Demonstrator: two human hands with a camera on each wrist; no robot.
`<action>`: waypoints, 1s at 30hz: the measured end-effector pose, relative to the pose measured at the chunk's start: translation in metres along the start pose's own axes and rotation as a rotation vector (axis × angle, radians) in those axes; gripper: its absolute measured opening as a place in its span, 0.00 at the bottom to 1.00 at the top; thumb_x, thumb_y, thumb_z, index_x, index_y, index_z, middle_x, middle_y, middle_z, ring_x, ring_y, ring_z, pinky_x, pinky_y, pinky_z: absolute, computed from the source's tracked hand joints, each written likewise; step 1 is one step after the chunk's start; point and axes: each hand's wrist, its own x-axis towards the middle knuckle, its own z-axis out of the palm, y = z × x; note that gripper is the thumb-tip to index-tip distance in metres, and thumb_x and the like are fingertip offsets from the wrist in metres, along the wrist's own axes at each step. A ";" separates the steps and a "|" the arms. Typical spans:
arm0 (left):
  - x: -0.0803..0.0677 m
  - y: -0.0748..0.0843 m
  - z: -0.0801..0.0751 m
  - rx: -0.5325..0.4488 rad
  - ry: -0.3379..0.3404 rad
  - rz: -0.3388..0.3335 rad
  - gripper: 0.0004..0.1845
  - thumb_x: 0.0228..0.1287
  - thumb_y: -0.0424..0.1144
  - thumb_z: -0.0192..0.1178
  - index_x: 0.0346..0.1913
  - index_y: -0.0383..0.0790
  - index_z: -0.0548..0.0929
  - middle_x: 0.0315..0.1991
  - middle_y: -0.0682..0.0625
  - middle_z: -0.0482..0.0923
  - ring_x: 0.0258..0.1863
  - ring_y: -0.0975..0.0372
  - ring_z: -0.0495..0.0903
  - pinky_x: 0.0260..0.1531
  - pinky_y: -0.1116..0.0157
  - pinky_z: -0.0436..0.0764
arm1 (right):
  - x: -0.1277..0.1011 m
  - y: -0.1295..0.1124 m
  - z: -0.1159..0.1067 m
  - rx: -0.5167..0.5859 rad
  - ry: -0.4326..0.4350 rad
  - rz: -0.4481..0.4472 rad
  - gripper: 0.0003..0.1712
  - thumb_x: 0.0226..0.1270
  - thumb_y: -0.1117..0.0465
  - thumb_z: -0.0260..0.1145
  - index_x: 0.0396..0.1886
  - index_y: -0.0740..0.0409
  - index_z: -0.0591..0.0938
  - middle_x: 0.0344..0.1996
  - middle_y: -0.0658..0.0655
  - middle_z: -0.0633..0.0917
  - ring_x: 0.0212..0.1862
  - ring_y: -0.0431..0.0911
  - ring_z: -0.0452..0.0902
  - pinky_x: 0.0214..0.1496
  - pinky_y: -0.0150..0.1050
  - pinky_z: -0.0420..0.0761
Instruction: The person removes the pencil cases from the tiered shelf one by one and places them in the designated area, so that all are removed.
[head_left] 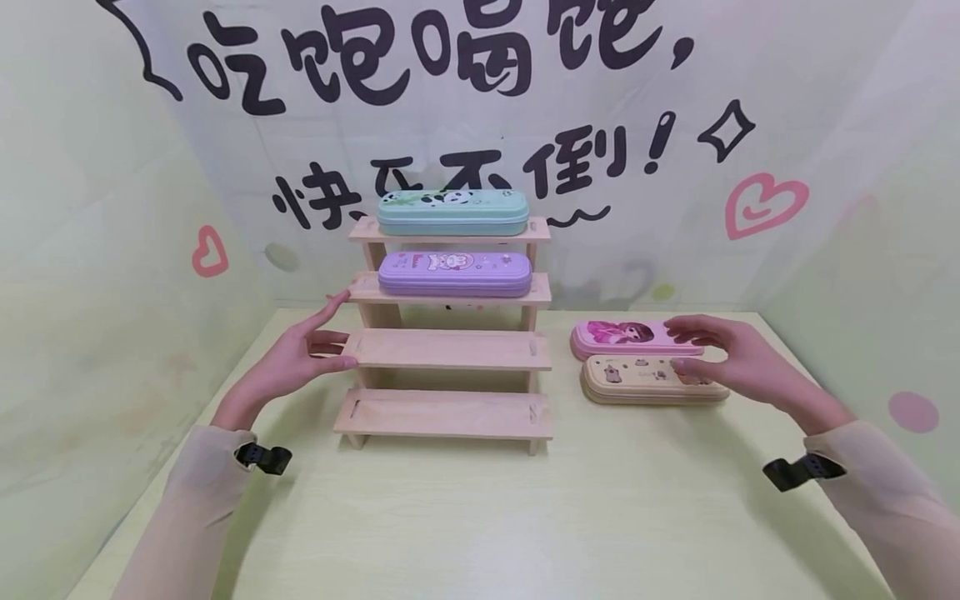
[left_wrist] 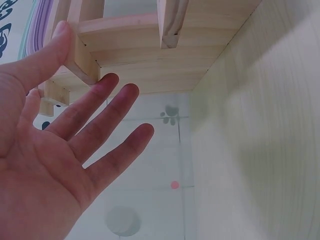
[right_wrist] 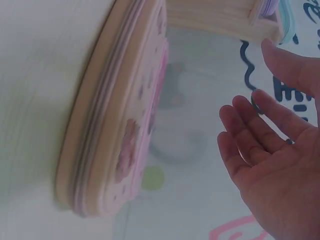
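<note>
Two hands are held out over the table (head_left: 450,517), with neither closed round anything. The left hand (head_left: 288,362) is spread wide, its fingers nearly straight and well parted. By its thumb the front left corner of the third shelf down of a four-step wooden rack (head_left: 450,414) is touched, while its forefinger is stretched up to the left end of the second shelf; whether the rack is touched by its other fingers cannot be told. To the right of these left fingers, a purple pencil case (head_left: 455,285) is laid on that second shelf, and above it, higher than the fingers, a mint green pencil case (head_left: 453,218) with a panda is set on the top shelf. The right hand (head_left: 750,358) is held half open, its fingers gently bent, a clear gap being left between them and the thumb, and nothing is gripped. Below these right fingers, and apart from them, a cream pencil case (head_left: 641,382) is seen on the table; just beyond it a pink pencil case (head_left: 618,333) is partly covered from view by the same fingers. Well behind both sets of fingers, large black writing (head_left: 337,54) is shown on the wall.
</note>
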 end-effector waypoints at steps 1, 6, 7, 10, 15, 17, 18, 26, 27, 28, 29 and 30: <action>0.000 0.000 0.000 -0.002 -0.001 0.003 0.58 0.66 0.39 0.76 0.85 0.71 0.47 0.70 0.31 0.74 0.58 0.43 0.84 0.55 0.50 0.85 | 0.004 -0.005 0.001 -0.004 0.004 -0.009 0.33 0.67 0.62 0.79 0.70 0.61 0.80 0.59 0.61 0.85 0.54 0.30 0.76 0.55 0.17 0.71; 0.001 -0.001 0.001 -0.008 -0.003 0.009 0.58 0.66 0.38 0.76 0.86 0.70 0.47 0.74 0.32 0.68 0.59 0.43 0.84 0.55 0.51 0.85 | 0.023 -0.031 0.009 -0.012 0.005 -0.028 0.32 0.67 0.61 0.79 0.69 0.60 0.81 0.59 0.60 0.85 0.57 0.39 0.78 0.55 0.19 0.71; 0.001 -0.001 0.001 -0.006 -0.003 0.007 0.58 0.66 0.38 0.76 0.86 0.70 0.47 0.75 0.32 0.67 0.59 0.43 0.84 0.55 0.51 0.85 | 0.028 -0.036 0.011 -0.010 -0.002 -0.028 0.32 0.67 0.60 0.79 0.69 0.61 0.81 0.59 0.60 0.85 0.58 0.44 0.79 0.57 0.22 0.73; 0.001 -0.001 0.001 -0.006 -0.005 0.008 0.58 0.66 0.38 0.76 0.86 0.70 0.47 0.76 0.33 0.66 0.59 0.43 0.84 0.55 0.51 0.85 | 0.040 -0.053 0.017 0.005 -0.031 -0.020 0.32 0.68 0.58 0.78 0.69 0.61 0.80 0.61 0.62 0.85 0.61 0.55 0.79 0.63 0.36 0.77; 0.002 -0.001 0.001 -0.019 -0.005 0.013 0.58 0.65 0.38 0.76 0.86 0.70 0.47 0.71 0.31 0.72 0.59 0.43 0.84 0.55 0.52 0.85 | 0.065 -0.072 0.028 0.051 -0.055 -0.021 0.34 0.69 0.57 0.78 0.71 0.61 0.78 0.62 0.63 0.83 0.64 0.59 0.77 0.68 0.59 0.75; 0.001 -0.001 0.000 -0.022 -0.003 0.015 0.58 0.65 0.38 0.76 0.86 0.70 0.47 0.71 0.31 0.73 0.58 0.44 0.84 0.55 0.53 0.85 | 0.076 -0.078 0.032 0.060 -0.060 -0.030 0.35 0.69 0.57 0.78 0.72 0.60 0.78 0.63 0.61 0.83 0.65 0.58 0.77 0.70 0.60 0.74; 0.001 -0.001 0.000 -0.022 -0.002 0.016 0.58 0.65 0.38 0.76 0.86 0.70 0.47 0.71 0.31 0.73 0.58 0.44 0.84 0.55 0.53 0.85 | 0.082 -0.081 0.034 0.069 -0.062 -0.035 0.35 0.68 0.57 0.78 0.72 0.60 0.78 0.64 0.61 0.83 0.65 0.58 0.77 0.71 0.60 0.73; 0.001 -0.001 -0.001 -0.015 -0.006 0.033 0.58 0.66 0.38 0.76 0.86 0.68 0.47 0.75 0.32 0.68 0.59 0.43 0.84 0.55 0.53 0.85 | 0.119 -0.106 0.049 0.156 -0.069 -0.020 0.40 0.68 0.55 0.78 0.76 0.59 0.73 0.71 0.60 0.77 0.70 0.58 0.73 0.75 0.57 0.69; 0.001 -0.001 -0.001 -0.012 -0.007 0.037 0.58 0.66 0.38 0.76 0.86 0.68 0.47 0.75 0.32 0.67 0.59 0.43 0.84 0.55 0.53 0.85 | 0.123 -0.108 0.050 0.177 -0.069 -0.018 0.41 0.68 0.54 0.77 0.76 0.60 0.73 0.71 0.61 0.77 0.71 0.58 0.73 0.76 0.56 0.68; 0.001 -0.001 -0.001 -0.012 -0.007 0.040 0.58 0.66 0.38 0.76 0.86 0.67 0.47 0.76 0.32 0.66 0.59 0.43 0.84 0.55 0.53 0.85 | 0.126 -0.111 0.052 0.194 -0.068 -0.013 0.42 0.69 0.54 0.77 0.77 0.60 0.72 0.72 0.61 0.76 0.71 0.58 0.72 0.76 0.56 0.68; 0.001 -0.002 -0.001 -0.011 -0.007 0.044 0.58 0.66 0.37 0.76 0.86 0.67 0.47 0.76 0.32 0.65 0.59 0.42 0.84 0.55 0.53 0.85 | 0.129 -0.114 0.053 0.208 -0.069 -0.014 0.42 0.69 0.54 0.77 0.77 0.62 0.71 0.73 0.61 0.75 0.72 0.58 0.71 0.77 0.55 0.67; 0.001 -0.002 -0.001 -0.009 -0.007 0.047 0.58 0.66 0.37 0.76 0.86 0.66 0.47 0.77 0.32 0.64 0.59 0.42 0.84 0.55 0.53 0.85 | 0.132 -0.116 0.054 0.216 -0.066 -0.014 0.43 0.68 0.53 0.78 0.77 0.62 0.71 0.73 0.61 0.75 0.72 0.58 0.71 0.77 0.55 0.67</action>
